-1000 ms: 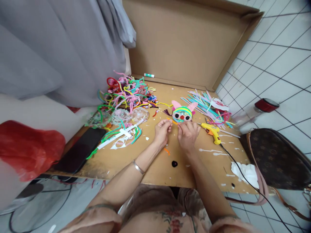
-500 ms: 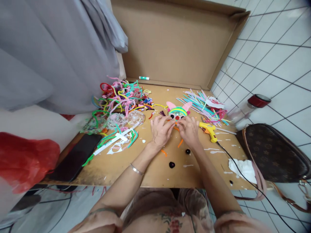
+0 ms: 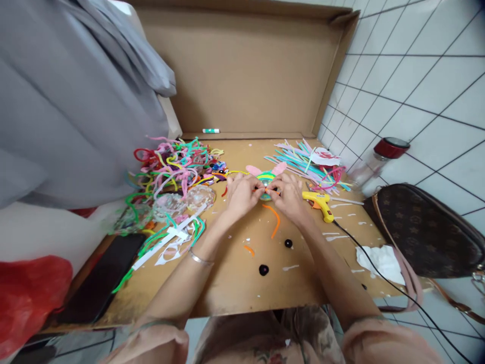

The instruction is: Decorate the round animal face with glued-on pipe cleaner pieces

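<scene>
A small round craft face point(image 3: 267, 177) with pink ears and green and yellow bands lies on the table. My left hand point(image 3: 243, 194) and my right hand point(image 3: 287, 196) meet over its lower half, fingertips pinched together. Between them shows a small bit of orange, held at the face's middle; its exact shape is hard to make out. The face's eyes are mostly covered by my fingers. Just below my hands lies a curved orange pipe cleaner point(image 3: 277, 222), with a shorter orange piece point(image 3: 249, 250) nearer me.
Tangled pipe cleaners point(image 3: 182, 164), paper scraps point(image 3: 178, 233) and a black phone point(image 3: 102, 278) are at left. At right are a yellow glue gun point(image 3: 320, 202) with its cord, straight pipe cleaners point(image 3: 299, 161), a bottle point(image 3: 392, 147), tissue point(image 3: 381, 263) and a brown bag point(image 3: 435, 227).
The view has shifted. My hands have moved up over the craft face and now cover its eyes. The curved orange pipe cleaner lies more exposed below them.
</scene>
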Demonstrator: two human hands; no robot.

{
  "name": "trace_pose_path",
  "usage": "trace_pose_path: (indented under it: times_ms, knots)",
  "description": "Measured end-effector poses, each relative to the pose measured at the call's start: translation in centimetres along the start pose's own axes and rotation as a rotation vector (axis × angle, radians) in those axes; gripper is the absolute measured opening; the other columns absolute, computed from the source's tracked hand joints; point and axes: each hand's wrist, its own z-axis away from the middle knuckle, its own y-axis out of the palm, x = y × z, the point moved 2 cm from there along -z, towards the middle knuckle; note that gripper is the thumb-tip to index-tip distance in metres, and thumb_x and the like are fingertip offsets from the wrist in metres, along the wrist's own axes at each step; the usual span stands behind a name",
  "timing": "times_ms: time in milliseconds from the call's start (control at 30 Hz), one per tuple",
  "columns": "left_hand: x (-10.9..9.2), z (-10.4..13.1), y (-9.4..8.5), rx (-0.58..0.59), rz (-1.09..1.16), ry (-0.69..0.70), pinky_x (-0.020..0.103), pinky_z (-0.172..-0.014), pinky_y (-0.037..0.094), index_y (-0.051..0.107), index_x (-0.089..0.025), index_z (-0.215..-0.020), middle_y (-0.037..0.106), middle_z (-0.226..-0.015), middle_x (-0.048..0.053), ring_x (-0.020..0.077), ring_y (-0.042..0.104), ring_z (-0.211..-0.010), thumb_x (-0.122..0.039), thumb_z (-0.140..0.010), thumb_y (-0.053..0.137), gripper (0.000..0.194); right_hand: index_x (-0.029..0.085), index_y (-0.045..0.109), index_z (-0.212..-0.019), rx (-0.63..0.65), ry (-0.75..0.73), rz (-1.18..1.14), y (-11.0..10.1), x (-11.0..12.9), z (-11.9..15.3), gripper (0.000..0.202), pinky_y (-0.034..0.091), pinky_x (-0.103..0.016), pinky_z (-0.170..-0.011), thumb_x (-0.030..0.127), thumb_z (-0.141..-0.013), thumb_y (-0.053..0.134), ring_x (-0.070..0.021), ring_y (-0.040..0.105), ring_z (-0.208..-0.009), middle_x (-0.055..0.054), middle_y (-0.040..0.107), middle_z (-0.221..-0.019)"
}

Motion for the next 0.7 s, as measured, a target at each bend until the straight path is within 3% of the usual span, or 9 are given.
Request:
trace_pose_path:
  times_ms: [100, 233, 300, 467, 700]
  knots:
    - [0.4, -1.7, -0.5, 0.074, -0.008, -0.012, 0.041, -0.099, 0.03, 0.067, -0.02, -0.056, 0.067, -0.079, 0.006, 0.0281, 0.053, -0.095, -0.006, -0.064, 0.075, 0.019, 0.022, 0.072, -0.092, -0.102, 0.018, -0.226, -1.0, -1.7, -0.9, 0.015, 0.042, -0.041, -0.093, 0.027, -0.08, 0.064, -0.0246, 0.059, -0.107, -0.006, 0.07, -0.107]
    - [1.0, -4.0, -1.0, 0.112, 0.143, -0.05, 0.039, -0.099, 0.034, 0.063, -0.018, -0.056, 0.069, -0.086, 0.007, 0.0265, 0.055, -0.098, -0.001, -0.058, 0.077, 0.023, 0.019, 0.07, -0.092, -0.256, 0.209, -0.546, -1.3, -4.9, -1.0, 0.021, 0.051, -0.038, -0.083, 0.034, -0.079, 0.062, -0.0211, 0.065, -0.09, -0.006, 0.073, -0.096]
    - [1.3, -5.0, -1.0, 0.128, 0.157, -0.043, 0.037, -0.096, 0.037, 0.062, -0.017, -0.056, 0.069, -0.086, 0.008, 0.026, 0.056, -0.097, 0.0, -0.055, 0.078, 0.024, 0.02, 0.069, -0.086, -0.251, 0.292, -0.66, -0.5, -6.0, -0.6, 0.02, 0.052, -0.035, -0.076, 0.037, -0.077, 0.063, -0.0188, 0.064, -0.079, -0.004, 0.072, -0.085]
    - [1.4, -6.5, -0.2, 0.249, -0.055, 0.063, 0.037, -0.095, 0.041, 0.065, -0.017, -0.057, 0.072, -0.093, 0.009, 0.0261, 0.057, -0.095, -0.009, -0.057, 0.077, 0.015, 0.02, 0.067, -0.082, -0.182, 0.427, -0.808, 2.2, -7.1, 0.2, 0.023, 0.052, -0.031, -0.065, 0.041, -0.074, 0.069, -0.0156, 0.061, -0.065, 0.0, 0.067, -0.069]
    - [0.9, -6.9, 0.6, 0.42, -0.312, 0.09, 0.027, -0.073, 0.046, 0.068, -0.014, -0.066, 0.071, -0.083, 0.005, 0.0158, 0.058, -0.069, -0.017, -0.07, 0.064, 0.006, 0.019, 0.065, -0.086, -0.125, 0.442, -0.933, 4.0, -7.5, 0.2, 0.034, 0.05, -0.029, -0.062, 0.048, -0.07, 0.073, -0.0127, 0.058, -0.059, 0.003, 0.064, -0.065]
